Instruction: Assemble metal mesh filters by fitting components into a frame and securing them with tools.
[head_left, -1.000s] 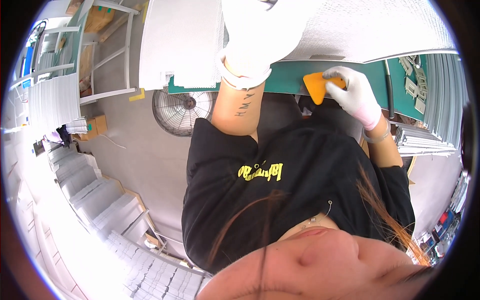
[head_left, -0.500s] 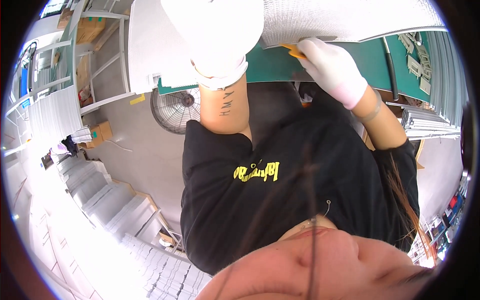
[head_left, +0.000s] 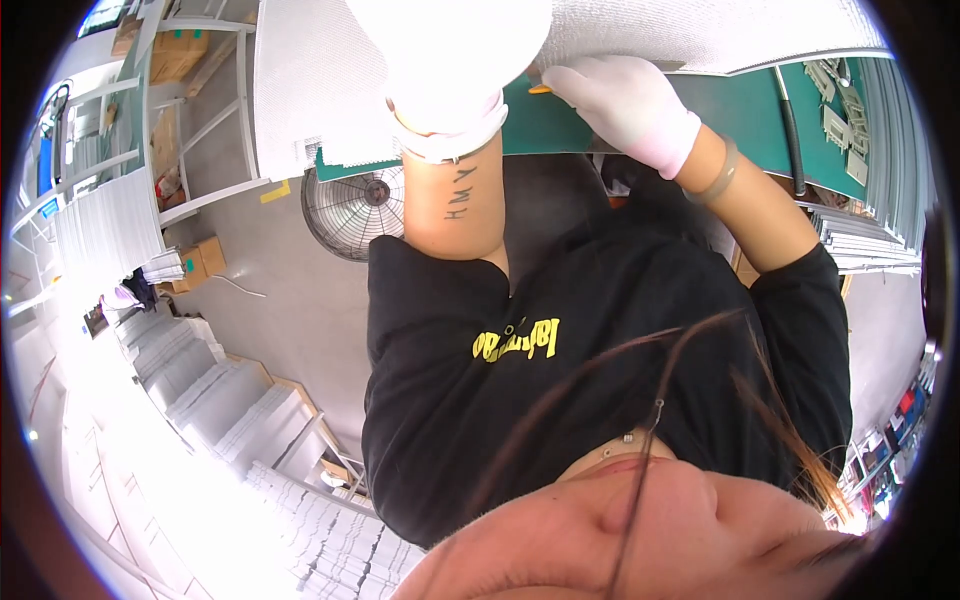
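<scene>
A pale textured sheet [head_left: 710, 35] lies on the green work surface [head_left: 545, 130], its near edge running past my hands. My right hand [head_left: 632, 110], in a white glove with a pink cuff, is closed on a small orange-yellow tool [head_left: 540, 89] beside that edge. Only a bit of the tool shows, so its kind is unclear. Over the sheet is my left hand [head_left: 455, 60], also white-gloved. Strong glare washes it out, and its fingers cannot be made out.
To the right lie a long black-handled tool [head_left: 790, 135] and several pale brackets [head_left: 838, 125], with long grey strips [head_left: 895, 160] beyond. A floor fan [head_left: 350, 212] stands below the table's left part. White metal racks [head_left: 243, 100] and cardboard boxes [head_left: 205, 262] are at left.
My right hand has moved left and slightly farther away along the sheet's edge with the orange-yellow tool, closer to my left hand. My left arm has shifted slightly right.
</scene>
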